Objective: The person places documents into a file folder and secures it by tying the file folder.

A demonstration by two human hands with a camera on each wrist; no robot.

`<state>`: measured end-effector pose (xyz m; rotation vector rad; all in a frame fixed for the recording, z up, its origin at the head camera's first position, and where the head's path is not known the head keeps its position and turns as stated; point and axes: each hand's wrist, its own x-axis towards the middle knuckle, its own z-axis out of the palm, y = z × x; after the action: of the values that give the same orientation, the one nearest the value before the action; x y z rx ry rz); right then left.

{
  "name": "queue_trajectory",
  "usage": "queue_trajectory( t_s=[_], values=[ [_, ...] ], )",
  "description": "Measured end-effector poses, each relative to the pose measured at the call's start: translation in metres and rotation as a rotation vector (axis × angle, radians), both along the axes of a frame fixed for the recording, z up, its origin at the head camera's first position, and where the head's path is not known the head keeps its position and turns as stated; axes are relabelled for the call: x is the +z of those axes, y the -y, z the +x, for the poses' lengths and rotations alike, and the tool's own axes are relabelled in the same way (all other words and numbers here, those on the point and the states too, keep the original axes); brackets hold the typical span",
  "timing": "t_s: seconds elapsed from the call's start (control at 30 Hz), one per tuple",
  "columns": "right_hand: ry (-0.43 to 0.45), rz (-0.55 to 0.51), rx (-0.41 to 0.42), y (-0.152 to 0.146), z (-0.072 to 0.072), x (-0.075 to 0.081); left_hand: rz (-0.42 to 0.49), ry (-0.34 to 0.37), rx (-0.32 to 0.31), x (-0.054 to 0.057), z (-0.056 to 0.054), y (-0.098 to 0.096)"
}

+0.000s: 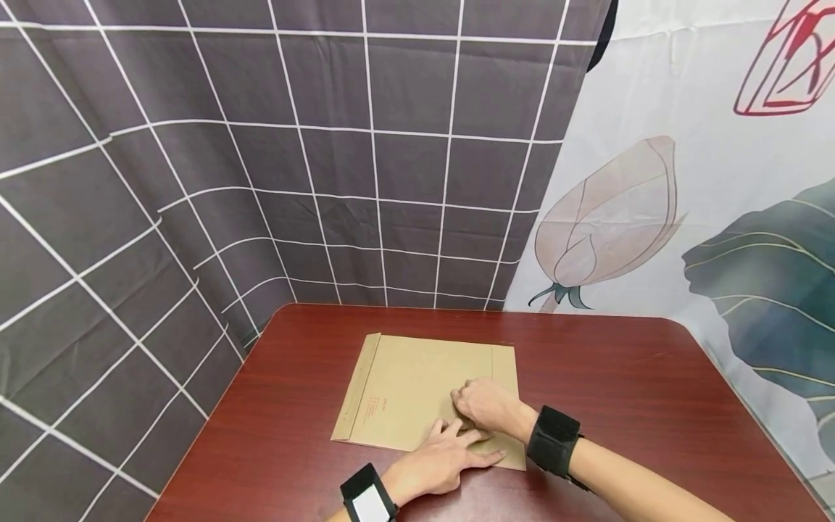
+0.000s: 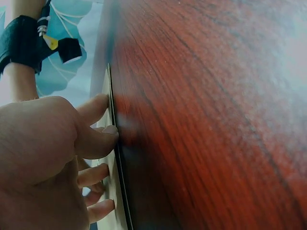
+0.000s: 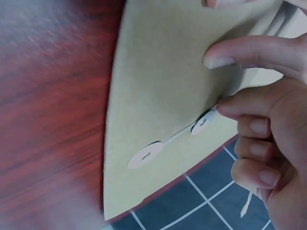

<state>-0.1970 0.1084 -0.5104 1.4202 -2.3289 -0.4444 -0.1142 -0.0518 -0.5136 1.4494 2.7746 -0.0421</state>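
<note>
A brown kraft-paper document folder (image 1: pixel 417 370) lies flat on the table, with small red print near its left side. My left hand (image 1: pixel 443 464) rests on its near right part, fingers spread. The left wrist view shows that hand's thumb (image 2: pixel 98 143) by the folder's edge. Two pale round string-tie discs (image 3: pixel 145 155) are fixed to the folder, with a thin string (image 3: pixel 178 132) running between them. My right hand (image 1: pixel 485 406) pinches the string beside the inner disc (image 3: pixel 204 123), its other fingers curled. A loose string end (image 3: pixel 247 203) hangs below those fingers.
The reddish-brown wooden table (image 1: pixel 293 406) extends around the folder. A dark grid-patterned cloth (image 1: pixel 411 167) hangs behind and to the left. At the right hangs a white cloth with a flower print (image 1: pixel 607 217). Black straps (image 1: pixel 554 442) circle both wrists.
</note>
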Motion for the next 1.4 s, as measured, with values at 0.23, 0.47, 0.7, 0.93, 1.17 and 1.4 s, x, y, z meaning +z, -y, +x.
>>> queue_trajectory(
  t_s=[0.23, 0.47, 0.7, 0.93, 1.17, 1.4],
  values=[
    [-0.015, 0.058, 0.018, 0.002, -0.018, 0.001, 0.01, -0.012, -0.011, -0.002, -0.001, 0.001],
    [0.172, -0.07, -0.015, -0.002, -0.034, 0.006, 0.013, -0.007, -0.011, -0.002, -0.001, 0.002],
    [0.483, -0.25, -0.194, -0.008, -0.043, 0.007, 0.006, 0.002, -0.008, 0.0, 0.0, 0.002],
    [0.552, -0.395, -0.324, -0.016, -0.04, 0.01, 0.01, -0.006, -0.002, 0.0, 0.002, 0.001],
    [0.677, -0.502, -0.481, -0.022, -0.033, 0.01, 0.014, -0.025, -0.006, -0.001, 0.003, 0.001],
    [0.791, -0.562, -0.6, -0.025, -0.03, 0.01, 0.025, -0.024, 0.001, -0.003, 0.003, -0.002]
  ],
)
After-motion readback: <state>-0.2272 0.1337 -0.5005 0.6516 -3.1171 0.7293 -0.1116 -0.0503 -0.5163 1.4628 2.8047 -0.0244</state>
